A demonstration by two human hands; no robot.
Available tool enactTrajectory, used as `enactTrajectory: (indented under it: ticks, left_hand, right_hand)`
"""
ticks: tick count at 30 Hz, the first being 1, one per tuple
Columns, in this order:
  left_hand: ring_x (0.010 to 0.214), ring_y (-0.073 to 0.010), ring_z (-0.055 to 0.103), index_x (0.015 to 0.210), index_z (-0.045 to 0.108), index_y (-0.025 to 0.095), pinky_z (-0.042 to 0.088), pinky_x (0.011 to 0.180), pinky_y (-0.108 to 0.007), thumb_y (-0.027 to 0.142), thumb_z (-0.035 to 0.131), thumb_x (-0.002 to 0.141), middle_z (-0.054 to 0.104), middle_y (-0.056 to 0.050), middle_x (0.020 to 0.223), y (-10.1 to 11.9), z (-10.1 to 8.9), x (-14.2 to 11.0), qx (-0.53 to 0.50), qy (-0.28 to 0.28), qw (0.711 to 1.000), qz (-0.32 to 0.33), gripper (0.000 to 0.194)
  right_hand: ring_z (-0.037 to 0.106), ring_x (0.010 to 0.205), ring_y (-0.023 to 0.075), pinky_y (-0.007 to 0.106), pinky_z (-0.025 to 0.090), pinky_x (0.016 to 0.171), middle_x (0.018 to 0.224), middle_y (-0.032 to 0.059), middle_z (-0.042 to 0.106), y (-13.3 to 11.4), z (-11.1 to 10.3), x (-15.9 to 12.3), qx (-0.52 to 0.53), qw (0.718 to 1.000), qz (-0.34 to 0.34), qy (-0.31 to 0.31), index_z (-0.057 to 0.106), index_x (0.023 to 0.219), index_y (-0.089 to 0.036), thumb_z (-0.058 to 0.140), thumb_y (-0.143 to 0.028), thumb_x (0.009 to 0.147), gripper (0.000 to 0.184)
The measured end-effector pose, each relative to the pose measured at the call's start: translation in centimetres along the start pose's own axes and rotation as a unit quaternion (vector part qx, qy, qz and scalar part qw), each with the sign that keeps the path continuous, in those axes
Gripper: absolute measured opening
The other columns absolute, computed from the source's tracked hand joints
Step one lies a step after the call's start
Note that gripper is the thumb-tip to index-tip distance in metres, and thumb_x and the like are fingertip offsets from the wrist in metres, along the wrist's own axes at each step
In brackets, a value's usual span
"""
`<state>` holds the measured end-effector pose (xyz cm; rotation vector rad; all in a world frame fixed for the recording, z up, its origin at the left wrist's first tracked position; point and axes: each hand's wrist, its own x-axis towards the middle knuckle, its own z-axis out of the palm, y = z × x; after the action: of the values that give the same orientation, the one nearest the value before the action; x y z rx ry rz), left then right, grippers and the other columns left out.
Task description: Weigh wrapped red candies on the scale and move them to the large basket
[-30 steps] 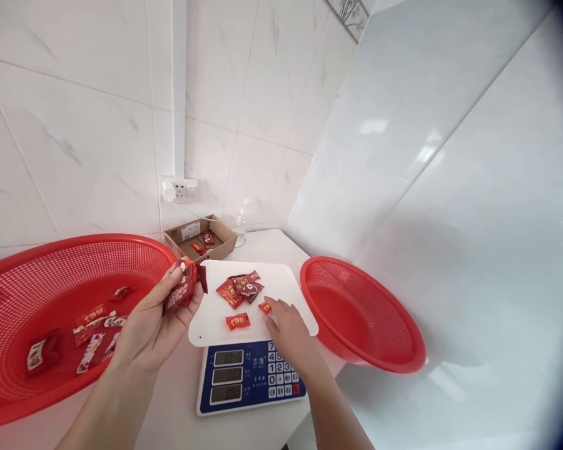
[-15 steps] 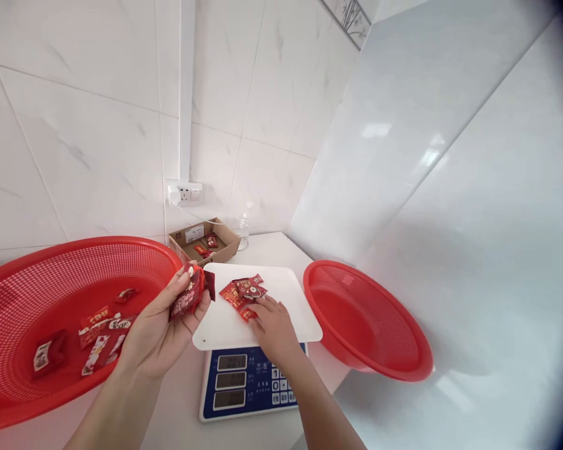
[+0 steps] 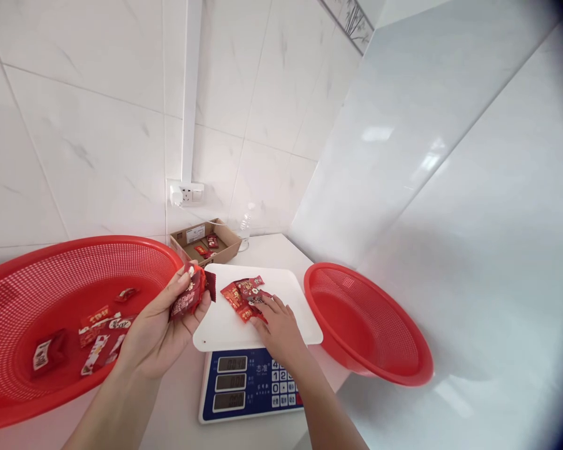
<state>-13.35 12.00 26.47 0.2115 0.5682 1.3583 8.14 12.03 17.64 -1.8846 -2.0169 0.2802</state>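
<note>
From the head view, we see our left hand (image 3: 162,331) raised between the left basket (image 3: 98,259) and the scale (image 3: 207,400), its fingers curled around a bunch of red packets (image 3: 187,301). Our right hand (image 3: 282,331) is over the white tray (image 3: 211,334) on the scale, its bent fingers resting at the near right edge of a small heap of packets (image 3: 237,294). We cannot tell whether those fingertips pinch one or only touch it.

As we judge it, the work is partway along: several packets lie gathered and overlapping on the tray, while the bunch in our left hand is off it. More loose packets (image 3: 49,353) lie in the left basket, and a few small packets (image 3: 211,241) sit in the cardboard box (image 3: 228,253) behind the tray. The right basket (image 3: 380,312) stands just beside the tray, where we see no packets.
</note>
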Motion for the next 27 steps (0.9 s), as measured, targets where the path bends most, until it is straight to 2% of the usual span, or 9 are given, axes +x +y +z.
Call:
enactTrajectory:
  ticks: [2,5,7,10,12,14,18,22,27]
  left_hand:
    - [0.073,-0.0125,0.07,0.089,0.068,0.015,0.062,0.059,-0.023,0.005,0.044,0.09,0.073,-0.001,0.088,0.0,0.0,0.0,0.0,-0.003,1.0,0.0,0.026]
    - [0.073,-0.0126,0.071,0.091,0.067,0.015,0.062,0.059,-0.023,0.004,0.044,0.09,0.073,-0.002,0.088,0.0,0.1,-0.2,0.002,-0.01,1.0,-0.003,0.026]
    - [0.071,-0.0125,0.071,0.091,0.067,0.015,0.062,0.059,-0.023,0.004,0.044,0.09,0.073,-0.002,0.085,0.1,0.2,-0.3,0.003,-0.004,1.0,-0.002,0.026]
    - [0.067,-0.0118,0.07,0.09,0.067,0.014,0.062,0.056,-0.023,0.003,0.043,0.09,0.074,-0.001,0.081,0.1,0.5,-0.5,-0.001,0.014,1.0,0.001,0.027]
    - [0.066,-0.0118,0.071,0.089,0.067,0.014,0.062,0.055,-0.023,0.003,0.042,0.09,0.074,-0.001,0.079,0.1,0.6,-0.6,-0.003,0.019,1.0,-0.001,0.028]
    - [0.064,-0.0114,0.07,0.087,0.067,0.014,0.062,0.055,-0.023,0.002,0.042,0.09,0.074,-0.001,0.077,0.1,0.7,-0.6,-0.004,0.023,1.0,-0.001,0.029]
    - [0.061,-0.0108,0.07,0.085,0.067,0.014,0.062,0.053,-0.024,0.002,0.041,0.09,0.074,-0.001,0.077,0.1,0.6,-0.5,-0.007,0.031,0.999,0.0,0.029]
    - [0.063,-0.0111,0.07,0.087,0.067,0.014,0.062,0.053,-0.024,0.002,0.042,0.09,0.074,-0.001,0.078,0.2,0.5,-0.3,-0.01,0.025,1.0,0.0,0.028]
    - [0.063,-0.0109,0.07,0.086,0.067,0.014,0.062,0.054,-0.023,0.002,0.042,0.09,0.074,0.0,0.076,0.3,0.4,-0.3,-0.012,0.022,1.0,0.0,0.028]
  right_hand:
    - [0.036,0.134,0.0294,0.055,0.026,0.11,0.138,0.0079,0.051,-0.1,-0.3,-0.2,0.009,1.0,-0.002,0.012,0.063,0.119,-0.023,0.045,-0.038,0.092,0.036]
    - [0.05,0.121,0.0264,0.048,0.038,0.103,0.123,0.0098,0.062,-0.2,-0.7,-0.1,0.043,0.998,-0.014,0.054,0.065,0.11,-0.02,0.045,-0.035,0.092,0.031]
    - [0.054,0.115,0.0244,0.044,0.042,0.1,0.12,0.0108,0.062,-0.3,-0.6,0.2,0.06,0.994,-0.015,0.086,0.063,0.112,-0.019,0.044,-0.034,0.092,0.032]
    - [0.04,0.131,0.0272,0.047,0.035,0.107,0.14,0.0115,0.048,-0.6,-0.3,0.9,0.041,0.996,-0.022,0.08,0.055,0.129,-0.02,0.045,-0.036,0.091,0.042]
    - [0.024,0.14,0.0299,0.053,0.026,0.11,0.151,0.0079,0.033,-0.9,-0.1,1.3,0.021,0.998,-0.032,0.041,0.049,0.136,-0.024,0.045,-0.039,0.092,0.047]
    - [0.016,0.143,0.0308,0.057,0.021,0.111,0.155,0.0043,0.026,-1.1,0.1,1.7,0.014,0.999,-0.034,0.004,0.046,0.138,-0.029,0.043,-0.043,0.092,0.048]
    - [0.015,0.143,0.0303,0.06,0.016,0.111,0.152,0.0032,0.032,-1.1,0.1,1.9,0.014,0.999,-0.028,-0.029,0.046,0.138,-0.031,0.04,-0.046,0.093,0.048]
    - [0.02,0.141,0.0321,0.06,0.017,0.111,0.148,0.0044,0.04,-0.8,-0.1,1.8,0.011,0.999,-0.014,-0.034,0.051,0.135,-0.027,0.038,-0.046,0.093,0.048]
    - [0.022,0.141,0.033,0.06,0.017,0.111,0.147,0.0047,0.041,-0.7,-0.4,1.5,0.012,0.999,-0.01,-0.039,0.052,0.134,-0.026,0.038,-0.046,0.093,0.048]
